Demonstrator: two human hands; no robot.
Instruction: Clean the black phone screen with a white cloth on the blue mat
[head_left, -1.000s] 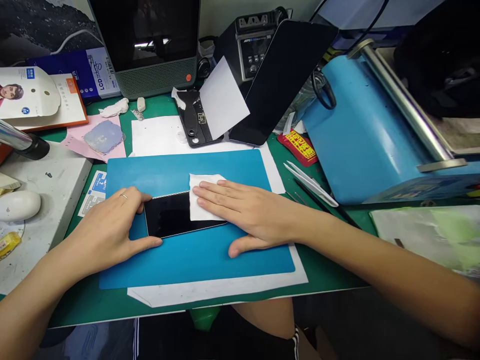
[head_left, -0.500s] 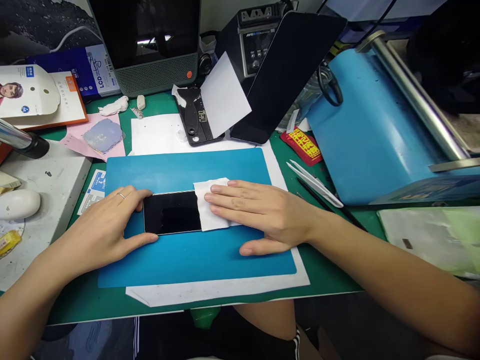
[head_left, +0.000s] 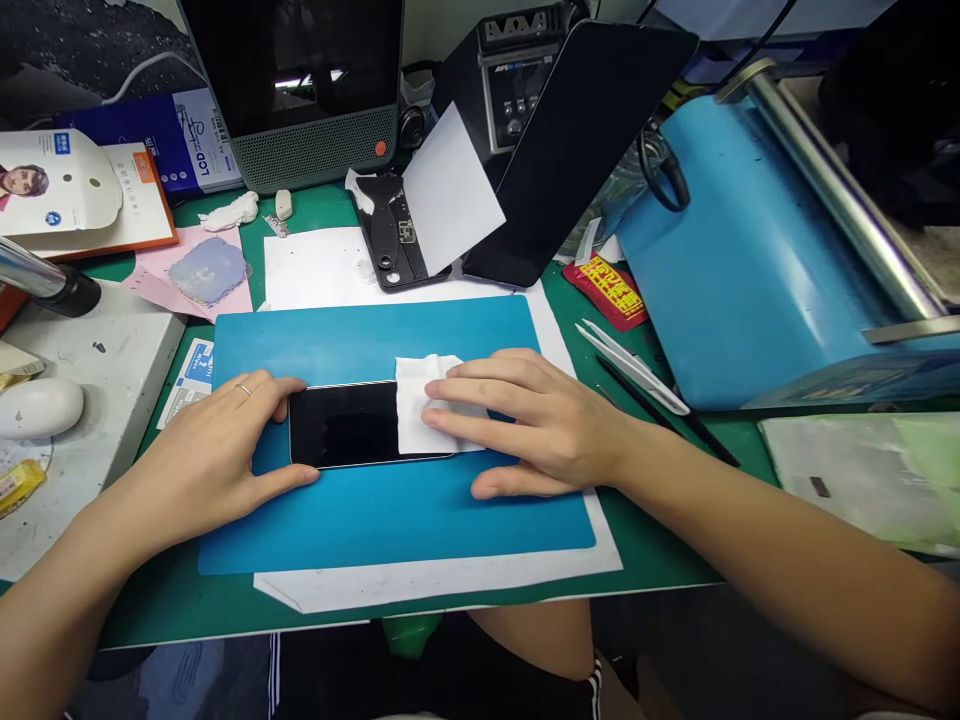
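Note:
A black smartphone (head_left: 345, 424) with a pale frame lies screen up on a blue mat (head_left: 375, 520). My left hand (head_left: 214, 440) clasps its left end, thumb at the near edge and fingers at the far edge. Over the phone's right part lies a white wiping cloth (head_left: 421, 420). My right hand (head_left: 536, 420) rests its fingertips on this cloth, fingers stretched out and apart, thumb out over the mat. The phone's right end is hidden beneath the cloth and hand.
Tweezers (head_left: 634, 370) and dark slim tools lie right of the mat, near a red packet (head_left: 607, 290). A blue machine with a metal roller (head_left: 750, 260) stands beyond. Behind the mat are a tilted black panel (head_left: 577, 150) and a monitor (head_left: 300, 70). A white mouse (head_left: 37, 410) sits left.
The cloth and my right hand have slid to the right along the phone, baring more screen. My right fingers have spread and lifted slightly. My left hand keeps its place.

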